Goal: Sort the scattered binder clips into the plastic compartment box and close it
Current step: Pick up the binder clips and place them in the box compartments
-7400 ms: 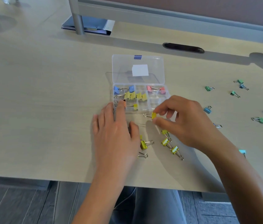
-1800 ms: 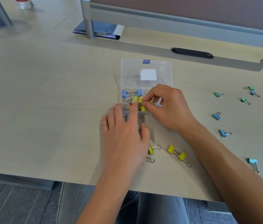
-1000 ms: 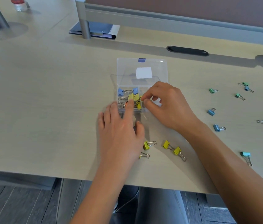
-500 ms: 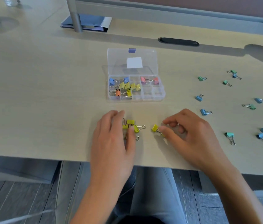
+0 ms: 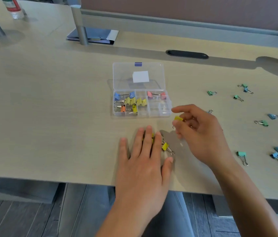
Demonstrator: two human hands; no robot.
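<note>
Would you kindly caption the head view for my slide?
Right hand lifts a yellow binder clip toward the open compartment box; left hand rests flat over others.

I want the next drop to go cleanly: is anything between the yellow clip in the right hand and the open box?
Nothing visible: the yellow clip in the right hand has bare table up to the box, lid open.

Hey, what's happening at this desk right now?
A person is sorting binder clips into a clear box whose lid is open. The right hand pinches a yellow clip just off the box's near right corner. The left hand lies flat on the desk over more yellow clips, with one showing beside it. Blue, yellow, orange and pink clips are already in the box; green and blue ones lie scattered to the right.
</note>
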